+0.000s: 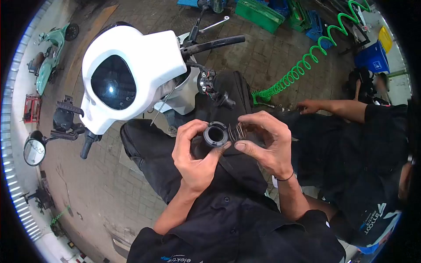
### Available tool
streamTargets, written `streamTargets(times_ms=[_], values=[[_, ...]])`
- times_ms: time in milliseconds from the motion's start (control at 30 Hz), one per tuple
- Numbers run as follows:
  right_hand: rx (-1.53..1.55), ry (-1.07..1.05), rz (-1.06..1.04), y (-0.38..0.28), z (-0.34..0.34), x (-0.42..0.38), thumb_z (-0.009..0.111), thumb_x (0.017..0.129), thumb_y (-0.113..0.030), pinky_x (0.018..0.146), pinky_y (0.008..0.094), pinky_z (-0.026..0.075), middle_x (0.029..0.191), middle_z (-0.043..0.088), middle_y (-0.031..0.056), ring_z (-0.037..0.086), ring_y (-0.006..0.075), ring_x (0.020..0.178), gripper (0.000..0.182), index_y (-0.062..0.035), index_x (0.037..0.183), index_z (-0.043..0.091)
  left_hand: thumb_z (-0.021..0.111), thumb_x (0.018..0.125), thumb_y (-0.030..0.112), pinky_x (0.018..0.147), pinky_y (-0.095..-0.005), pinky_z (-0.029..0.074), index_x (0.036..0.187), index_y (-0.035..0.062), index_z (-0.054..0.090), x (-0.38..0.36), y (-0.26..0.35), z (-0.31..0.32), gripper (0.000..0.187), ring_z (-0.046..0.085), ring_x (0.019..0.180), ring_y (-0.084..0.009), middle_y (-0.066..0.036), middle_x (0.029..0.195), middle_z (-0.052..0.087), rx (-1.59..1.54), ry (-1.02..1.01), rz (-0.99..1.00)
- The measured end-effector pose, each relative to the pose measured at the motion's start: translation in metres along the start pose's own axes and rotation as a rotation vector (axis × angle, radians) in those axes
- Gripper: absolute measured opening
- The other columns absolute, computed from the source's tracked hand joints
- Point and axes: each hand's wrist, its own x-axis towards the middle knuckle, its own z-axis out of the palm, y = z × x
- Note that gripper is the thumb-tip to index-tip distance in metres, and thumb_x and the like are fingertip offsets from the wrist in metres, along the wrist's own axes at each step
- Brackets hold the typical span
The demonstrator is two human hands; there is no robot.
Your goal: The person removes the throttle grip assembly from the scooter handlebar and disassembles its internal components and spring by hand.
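My left hand (pixel 193 160) is closed around a black cylindrical part with a round opening and a grey rim (pixel 214 143), its open end facing up toward me. Thumb and fingers grip it from both sides. Just to its right, a thin metal coil spring (pixel 236 131) is pinched between the thumb and fingers of my right hand (pixel 272 140). The spring's left end comes right up to the rim of the black part. Both hands are over my lap, and dark trousers fill the background behind the parts.
A white scooter front (pixel 136 74) with handlebars stands ahead on the left, an exposed switch unit (pixel 206 83) hanging from it. A green coiled air hose (pixel 302 65) runs to the right. Another person in a dark shirt (pixel 359 153) sits close on my right. Green toolboxes (pixel 261 15) lie beyond.
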Motion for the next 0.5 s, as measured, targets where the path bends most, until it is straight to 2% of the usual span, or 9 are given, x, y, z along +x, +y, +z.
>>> streamTargets(times_ms=[67,233,333,500], values=[[-0.006,-0.008,-0.012,0.0,0.0033,-0.0013,0.094,0.08,-0.015,0.08,0.0315,0.06,0.102,0.075,0.012,0.074,0.0194,0.09,0.046,0.0034,0.118,0.076,0.093,0.067,-0.007,0.088,-0.0347,0.058,0.12,-0.0048,0.066,-0.0014,-0.0009,0.0011,0.059,0.071,0.101,-0.0252,-0.017,0.12,0.07,0.066,0.005,0.049],[-0.128,-0.023,-0.056,-0.0043,0.0049,0.004,0.093,0.078,-0.012,0.078,0.0323,0.061,0.102,0.077,0.0162,0.077,0.0226,0.087,0.043,0.0048,0.114,0.077,0.088,0.067,-0.011,0.086,-0.0382,0.059,0.137,-0.0049,0.056,-0.0051,-0.0077,0.0054,0.077,0.072,0.099,-0.0293,-0.019,0.116,0.072,0.088,0.044,0.201],[-0.097,-0.056,-0.038,-0.0013,0.0039,0.0053,0.095,0.078,-0.015,0.082,0.0312,0.062,0.102,0.075,0.0143,0.075,0.0201,0.092,0.048,0.0053,0.117,0.076,0.086,0.065,-0.014,0.088,-0.0401,0.059,0.14,-0.0063,0.053,-0.0042,-0.005,0.0039,0.082,0.072,0.101,-0.0319,-0.02,0.114,0.073,0.144,0.026,0.243],[-0.112,-0.083,-0.039,-0.0058,0.0017,0.0071,0.095,0.078,-0.015,0.081,0.0316,0.063,0.105,0.077,0.0158,0.076,0.0209,0.092,0.047,0.0057,0.117,0.076,0.083,0.062,-0.016,0.09,-0.0402,0.059,0.139,-0.0076,0.052,-0.0035,-0.0071,0.002,0.084,0.073,0.102,-0.0343,-0.022,0.113,0.075,0.185,-0.001,0.286]])
